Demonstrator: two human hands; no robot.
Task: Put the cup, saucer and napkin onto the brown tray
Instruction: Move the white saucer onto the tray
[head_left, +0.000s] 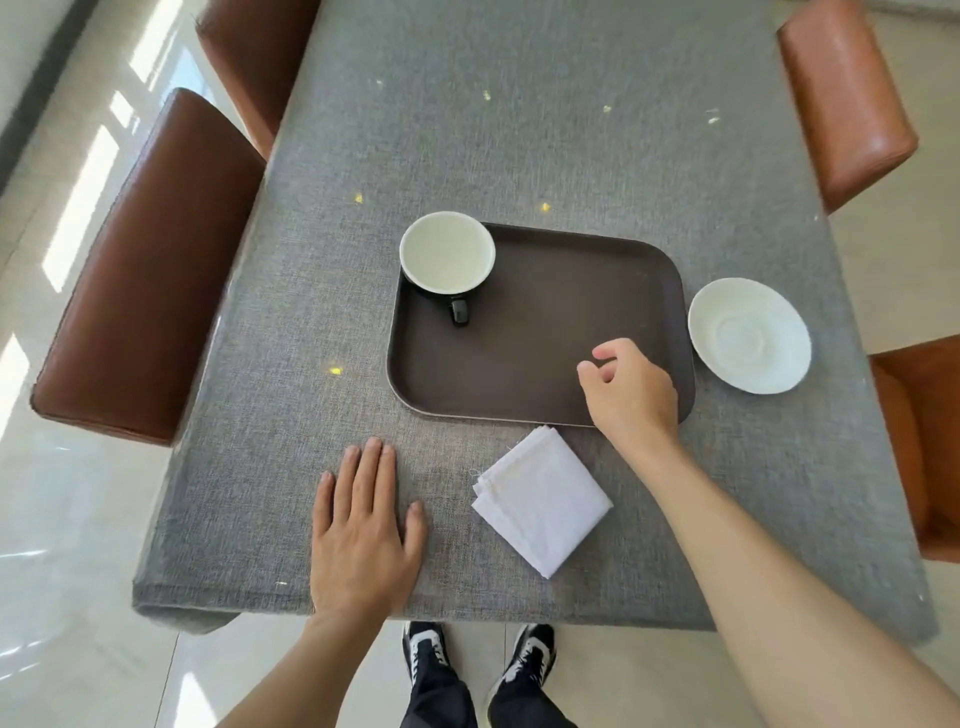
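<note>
The brown tray (545, 358) lies on the grey table. A black cup (447, 260) with a white inside stands upright in the tray's far left corner, its handle pointing toward me. The white saucer (749, 335) rests on the tablecloth just right of the tray. A folded white napkin (543, 499) lies on the cloth in front of the tray. My right hand (631, 395) hovers over the tray's near right corner, fingers loosely curled and holding nothing. My left hand (363, 530) lies flat on the cloth, left of the napkin.
The table (519, 130) has a grey cloth cover. Brown leather chairs (150, 270) stand along its left side and orange-brown ones (847, 98) along its right. The table's near edge is just in front of my feet.
</note>
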